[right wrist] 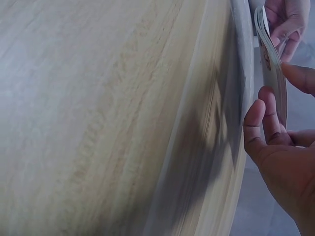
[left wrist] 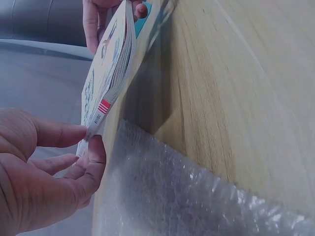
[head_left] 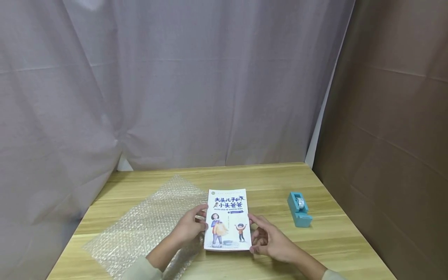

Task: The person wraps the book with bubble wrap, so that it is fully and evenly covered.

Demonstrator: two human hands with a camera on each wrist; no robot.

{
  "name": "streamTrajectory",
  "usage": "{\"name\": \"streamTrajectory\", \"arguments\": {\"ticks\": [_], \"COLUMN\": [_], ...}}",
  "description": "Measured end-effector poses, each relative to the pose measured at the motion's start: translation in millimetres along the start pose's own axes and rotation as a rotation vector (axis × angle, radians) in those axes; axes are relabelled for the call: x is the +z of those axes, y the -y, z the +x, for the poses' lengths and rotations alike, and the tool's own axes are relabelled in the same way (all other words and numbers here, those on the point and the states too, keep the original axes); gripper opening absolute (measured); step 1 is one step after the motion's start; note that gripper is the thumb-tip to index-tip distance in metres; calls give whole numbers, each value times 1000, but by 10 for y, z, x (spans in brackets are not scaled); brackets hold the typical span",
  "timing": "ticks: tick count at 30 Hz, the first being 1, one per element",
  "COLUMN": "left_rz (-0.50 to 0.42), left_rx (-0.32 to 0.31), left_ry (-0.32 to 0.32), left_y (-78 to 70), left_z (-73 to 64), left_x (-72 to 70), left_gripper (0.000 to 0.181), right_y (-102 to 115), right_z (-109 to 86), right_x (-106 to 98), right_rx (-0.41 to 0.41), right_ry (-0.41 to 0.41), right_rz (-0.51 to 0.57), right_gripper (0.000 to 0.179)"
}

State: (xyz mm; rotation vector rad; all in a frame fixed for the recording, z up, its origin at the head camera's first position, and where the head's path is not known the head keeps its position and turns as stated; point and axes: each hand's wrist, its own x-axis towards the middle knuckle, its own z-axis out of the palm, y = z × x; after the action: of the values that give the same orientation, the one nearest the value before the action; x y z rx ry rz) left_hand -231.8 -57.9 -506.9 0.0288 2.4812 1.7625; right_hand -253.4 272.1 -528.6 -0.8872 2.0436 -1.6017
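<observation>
One book [head_left: 228,221] gripped by left hand [head_left: 188,226], right hand [head_left: 274,242] at opposite edges; teal dispenser [head_left: 302,220] contains tape roll [head_left: 300,203].

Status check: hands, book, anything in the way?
Left hand and right hand grip opposite edges of book. Book off table, face up. Bubble wrap left, tape dispenser right; neither blocking grip.

Book [head_left: 229,229]: paper; smooth printed cover, page edges finely layered. Bubble wrap [head_left: 140,225]: clear plastic film, bumpy throughout, glossy, throwing small glints. Counter [head_left: 273,179]: wood-grained, smooth, streaky, low sheen. Tape dispenser [head_left: 301,217]: smooth, probably hard plastic, though small in view; tape roll [head_left: 300,202] in it clear and shiny. Curtain [head_left: 210,85] behind: cloth, matt, creased and softly folded. Sleeve [head_left: 141,269]: pale cloth, matt.
</observation>
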Motion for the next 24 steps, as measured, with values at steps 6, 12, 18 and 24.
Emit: {"name": "streamTrajectory", "arguments": {"ticks": [6,12,18,24], "left_rz": [9,18,-1,-35], "left_rx": [-10,-16,-28,-29], "left_ry": [-13,-40,-70,-115], "left_y": [17,21,26,41], "left_z": [-20,-54,-76,-74], "left_x": [-60,-115,-154,-154], "left_gripper": [74,73,71,63], "right_y": [41,66,74,83], "right_z": [47,84,147,184], "right_x": [42,86,118,150], "right_rx": [-5,-6,-11,-2], "right_ry": [2,13,12,6], "right_rz": [-42,-49,-75,-118], "right_gripper": [107,108,109,111]}}
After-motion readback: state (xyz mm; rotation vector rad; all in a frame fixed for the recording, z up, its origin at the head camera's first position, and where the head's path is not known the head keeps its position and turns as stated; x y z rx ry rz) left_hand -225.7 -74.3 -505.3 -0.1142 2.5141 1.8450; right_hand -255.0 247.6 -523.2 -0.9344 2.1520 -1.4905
